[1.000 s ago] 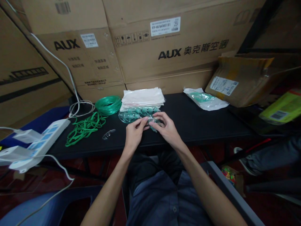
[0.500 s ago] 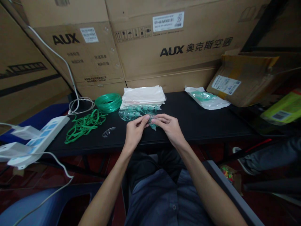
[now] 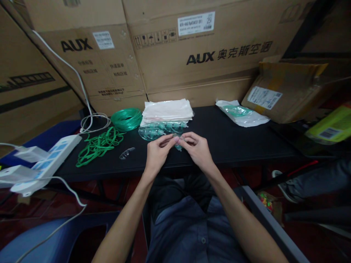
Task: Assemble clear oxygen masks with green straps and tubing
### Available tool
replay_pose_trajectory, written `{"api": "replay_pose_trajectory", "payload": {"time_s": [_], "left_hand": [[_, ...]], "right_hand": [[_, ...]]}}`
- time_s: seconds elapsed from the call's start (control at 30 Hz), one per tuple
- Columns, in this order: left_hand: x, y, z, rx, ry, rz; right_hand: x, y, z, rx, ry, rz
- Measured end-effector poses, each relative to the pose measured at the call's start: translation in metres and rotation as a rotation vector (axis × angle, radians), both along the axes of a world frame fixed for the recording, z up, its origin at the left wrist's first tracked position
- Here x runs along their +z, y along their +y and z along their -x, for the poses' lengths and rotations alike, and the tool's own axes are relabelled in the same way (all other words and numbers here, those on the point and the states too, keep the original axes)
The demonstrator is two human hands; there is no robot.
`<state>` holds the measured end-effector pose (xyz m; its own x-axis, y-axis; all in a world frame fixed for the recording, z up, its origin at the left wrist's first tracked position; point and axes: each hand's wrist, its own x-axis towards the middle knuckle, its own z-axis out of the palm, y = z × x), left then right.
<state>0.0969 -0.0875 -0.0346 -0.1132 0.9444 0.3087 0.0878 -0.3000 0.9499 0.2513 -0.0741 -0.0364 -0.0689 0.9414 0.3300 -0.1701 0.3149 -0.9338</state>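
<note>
Walled in at the back by big brown printed cardboard cartons (image 3: 208, 54). In front, a long black worktop (image 3: 236, 142), with a white power strip (image 3: 46, 162) hanging off its left end.

Toward the far edge, a flat stack of white plastic bags (image 3: 167, 109). Well to the right and apart from the rest, one filled white pouch with something green inside (image 3: 241, 114). Left of the stack, a coil of green tubing (image 3: 126, 118), and nearer, a loose tangle of green elastic straps (image 3: 97, 146). Just before the stack, a heap of clear plastic masks with green fittings (image 3: 156, 130). Alone between the straps and the hands, a small clear plastic clip (image 3: 126, 153).

Over the near middle of the worktop, left hand (image 3: 157, 155) and right hand (image 3: 197, 151) meeting, both pinching with the fingertips one small clear part with a green fitting (image 3: 178, 140). Held just above the surface, in front of the heap. Too small to tell how the part is being turned or joined.

Judging from the layout, early going: one pouch apparently filled; the heap, coil, straps and bag stack all waiting.
</note>
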Motion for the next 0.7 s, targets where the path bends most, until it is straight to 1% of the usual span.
{"api": "replay_pose_trajectory", "payload": {"time_s": [0.13, 0.3, 0.47, 0.7], "left_hand": [[0.0001, -0.0011, -0.0013, 0.038, 0.02, 0.007], [0.0016, 0.0002, -0.0016, -0.026, -0.067, 0.071], [0.0019, 0.002, -0.0001, -0.07, -0.099, 0.071], [0.0052, 0.0012, -0.0008, -0.099, -0.164, 0.087]], "right_hand": [[0.0001, -0.0014, 0.001, -0.025, -0.03, -0.031], [0.0001, -0.0004, -0.0001, -0.005, -0.004, -0.005], [0.0008, 0.0019, -0.0038, 0.027, 0.047, 0.051], [0.0031, 0.0011, -0.0069, 0.09, 0.107, 0.037]]}}
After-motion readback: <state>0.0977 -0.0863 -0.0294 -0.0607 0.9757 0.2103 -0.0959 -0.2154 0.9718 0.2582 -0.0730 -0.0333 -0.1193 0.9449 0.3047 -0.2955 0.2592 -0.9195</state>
